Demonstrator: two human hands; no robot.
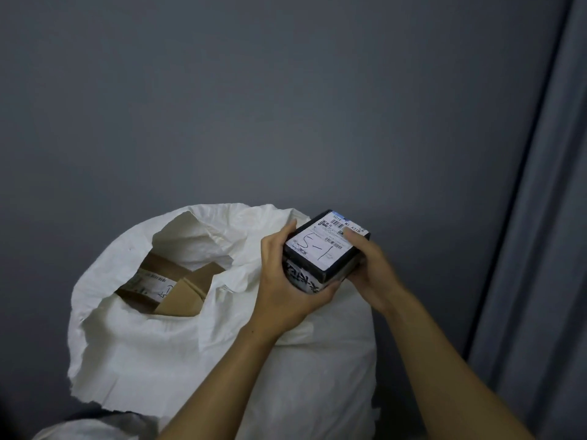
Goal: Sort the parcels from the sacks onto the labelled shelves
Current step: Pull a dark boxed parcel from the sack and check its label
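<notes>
Left of the hands, the open white sack (pixel 143 344) holds brown cardboard parcels (pixel 178 293). The left hand (pixel 282 293) cups a small black parcel (pixel 324 249) from beneath, and the right hand (pixel 371 274) grips its right side, handwritten label up. This looks like the label-reading step. Next, carry it to the matching shelf.

I log one white shipping label (pixel 322 247) on the top face of the black parcel (pixel 341 266). Handwritten across it in dark marker is "5-1"; the first character may be an S. Its far edge carries a printed code, roughly "501E M1 A21D". The barcodes and fine print are illegible. Left of the black parcel, a cardboard parcel (pixel 165 263) in the sack (pixel 158 344) bears a second label (pixel 152 282), which is unreadable.
</notes>
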